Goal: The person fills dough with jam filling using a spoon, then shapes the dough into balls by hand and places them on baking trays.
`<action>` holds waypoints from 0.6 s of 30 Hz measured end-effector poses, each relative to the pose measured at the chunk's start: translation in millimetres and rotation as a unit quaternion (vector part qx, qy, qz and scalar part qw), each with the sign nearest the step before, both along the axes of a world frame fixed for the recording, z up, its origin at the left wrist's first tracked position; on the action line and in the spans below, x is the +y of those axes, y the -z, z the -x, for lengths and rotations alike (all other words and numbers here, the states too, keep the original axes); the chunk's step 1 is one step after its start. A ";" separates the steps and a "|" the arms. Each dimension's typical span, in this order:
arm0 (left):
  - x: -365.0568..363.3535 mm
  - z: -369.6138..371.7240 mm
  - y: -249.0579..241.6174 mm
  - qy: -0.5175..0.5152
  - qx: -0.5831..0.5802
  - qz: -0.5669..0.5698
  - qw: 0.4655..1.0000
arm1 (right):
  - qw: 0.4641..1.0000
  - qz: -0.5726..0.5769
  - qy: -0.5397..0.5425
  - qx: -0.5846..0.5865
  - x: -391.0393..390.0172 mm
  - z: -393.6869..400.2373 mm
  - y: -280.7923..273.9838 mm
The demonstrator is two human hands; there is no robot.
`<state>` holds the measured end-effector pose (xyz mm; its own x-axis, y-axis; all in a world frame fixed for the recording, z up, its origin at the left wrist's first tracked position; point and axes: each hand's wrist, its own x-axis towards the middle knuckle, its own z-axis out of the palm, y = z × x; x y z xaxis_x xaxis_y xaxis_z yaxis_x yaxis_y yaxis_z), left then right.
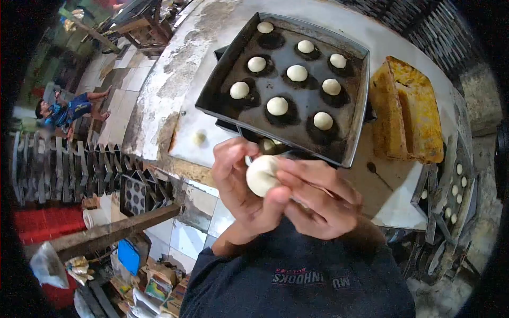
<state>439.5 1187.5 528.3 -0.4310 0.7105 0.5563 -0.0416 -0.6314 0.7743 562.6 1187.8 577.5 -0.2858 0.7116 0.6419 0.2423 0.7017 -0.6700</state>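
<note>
A round ball of pale dough (260, 177) is held up in front of my chest between both hands. My left hand (233, 183) cups it from the left, fingers curled around its far side. From the right, the thumb and fingertips of my right hand (323, 199) pinch its surface, which shows a fold there. Just beyond my hands sits a dark metal baking tray (268, 84) with several dough balls spaced apart on it, among them one ball (277, 106) near its front edge. Another small dough piece (199, 139) lies on the table to the left.
A yellow-stained container (416, 114) stands right of the tray, with a dark spoon (373, 168) on the white table (392, 196). Further right is another tray (450, 212) with dough balls. Stacked trays (79, 167) line the left, where a person (69, 111) sits on the floor.
</note>
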 end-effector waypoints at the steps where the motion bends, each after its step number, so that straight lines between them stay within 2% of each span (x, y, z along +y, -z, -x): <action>1: 7.3 -1.6 -5.4 0.080 -0.036 -0.002 0.996 | 0.998 -0.038 -0.007 0.050 8.8 2.5 11.5; 2: 16.4 -1.7 -8.8 0.159 -0.072 -0.007 0.985 | 0.992 -0.080 -0.016 0.098 18.0 3.1 17.9; 3: 29.7 7.6 1.7 0.229 -0.030 -0.012 0.973 | 0.990 -0.020 -0.050 0.127 23.4 1.7 18.5; 4: 44.9 11.1 -9.2 0.286 -0.059 0.027 0.956 | 0.991 -0.020 -0.045 0.122 32.7 3.4 20.5; 6: 86.3 21.3 5.1 0.300 0.091 -0.153 0.937 | 0.981 0.099 -0.122 0.115 53.9 7.3 25.0; 7: 94.6 21.3 -4.8 0.270 0.056 -0.085 0.957 | 0.981 0.160 -0.103 0.036 60.2 5.8 21.1; 8: 103.2 31.5 6.3 0.243 0.091 -0.047 0.965 | 0.963 0.249 -0.067 -0.075 69.1 3.1 12.3; 10: 113.6 37.4 15.4 0.186 0.112 0.101 0.971 | 0.987 0.116 0.023 -0.111 88.2 5.8 21.8; 11: 121.3 39.4 16.0 0.174 0.181 0.134 0.959 | 0.986 0.118 0.022 -0.117 96.6 7.2 20.6; 12: 129.5 39.9 15.9 0.165 0.248 0.166 0.940 | 0.989 0.069 0.028 -0.127 104.3 8.9 15.3; 14: 137.8 39.2 60.3 0.294 0.161 0.155 0.929 | 0.987 -0.024 0.042 -0.150 119.2 14.6 7.4; 15: 131.9 30.8 95.7 0.171 0.340 0.152 0.912 | 0.981 -0.043 -0.020 -0.190 129.3 18.5 11.1; 16: 130.0 23.5 119.7 0.037 0.503 0.142 0.851 | 0.971 -0.060 -0.062 -0.224 138.7 22.3 22.9; 17: 138.6 29.8 86.0 0.363 0.216 0.265 0.867 | 0.965 -0.082 -0.075 -0.239 148.7 21.4 35.5; 18: 138.5 34.9 89.2 0.364 0.209 0.268 0.867 | 0.958 -0.104 -0.090 -0.252 159.7 21.5 44.2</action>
<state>404.6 1326.0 439.1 0.4003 0.9143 0.0617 0.0770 -0.1006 0.9919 541.1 1347.6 533.3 -0.7032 0.4923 0.5129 0.3600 0.8687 -0.3402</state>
